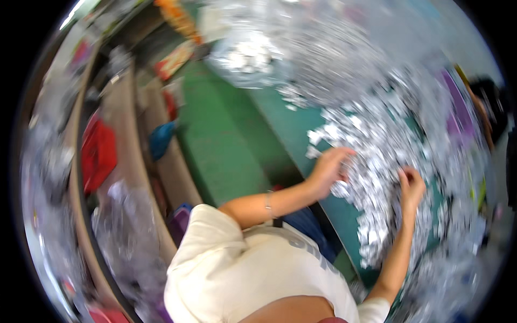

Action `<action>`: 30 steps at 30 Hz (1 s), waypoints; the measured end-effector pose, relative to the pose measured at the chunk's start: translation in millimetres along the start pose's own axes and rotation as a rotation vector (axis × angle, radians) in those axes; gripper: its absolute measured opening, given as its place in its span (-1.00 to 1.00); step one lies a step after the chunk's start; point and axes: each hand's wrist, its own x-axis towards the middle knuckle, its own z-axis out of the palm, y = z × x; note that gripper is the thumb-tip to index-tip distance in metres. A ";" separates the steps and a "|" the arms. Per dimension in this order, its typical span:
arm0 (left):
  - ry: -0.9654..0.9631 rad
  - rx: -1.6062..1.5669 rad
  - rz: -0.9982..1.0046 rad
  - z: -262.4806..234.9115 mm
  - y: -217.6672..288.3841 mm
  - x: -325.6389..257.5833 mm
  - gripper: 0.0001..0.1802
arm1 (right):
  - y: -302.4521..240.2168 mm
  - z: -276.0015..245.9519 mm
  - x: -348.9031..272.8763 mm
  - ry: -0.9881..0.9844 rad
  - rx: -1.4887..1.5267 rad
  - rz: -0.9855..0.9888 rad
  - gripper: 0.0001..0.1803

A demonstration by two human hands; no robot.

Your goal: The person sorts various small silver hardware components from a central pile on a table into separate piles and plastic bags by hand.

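A wide heap of small shiny silver-white pieces [371, 140] is spread over the green tabletop [343, 215] in front of me. They look like small foil packets, but blur hides their exact kind. My left hand [328, 172] is over the heap's near left edge, its fingers loosely bent and apart, with nothing visible in them. To its right, my right hand [412, 189] is above the pieces with thumb and fingers drawn together. Whatever lies between those fingertips is too small and blurred to make out.
Large clear plastic bags [334, 59] crowd the table's far side, one bag of white pieces [250, 56] among them. More clear plastic [447, 269] lies at the right. Left of the green floor [215, 129], a long brown-edged bench [121, 124] carries a red bag [99, 153] and plastic wrap.
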 end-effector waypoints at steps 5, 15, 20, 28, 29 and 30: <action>-0.309 -0.162 -0.403 4.2 -3.3 -4.6 -0.75 | -19.2 -27.2 -26.9 0.147 -0.373 -0.048 -0.90; -0.354 -0.136 -0.516 13.2 -16.1 -12.5 -0.61 | -29.0 -50.9 -48.4 0.273 -0.370 -0.002 -0.94; -0.380 -0.201 -0.681 27.0 -19.0 -20.5 -0.60 | -63.5 0.2 -75.2 -0.143 0.315 0.230 -0.91; -0.512 -0.027 -0.610 -3.6 -30.4 -11.5 -0.73 | -68.4 28.8 -12.5 0.010 -0.141 -0.328 -0.67; -0.415 0.084 -0.583 5.9 -21.3 -17.3 -0.75 | -64.6 32.4 -13.2 -0.001 -0.206 -0.346 -0.68; -0.360 0.058 -0.567 10.8 -17.1 -19.8 -0.76 | -60.8 37.2 -13.0 -0.016 -0.269 -0.371 -0.69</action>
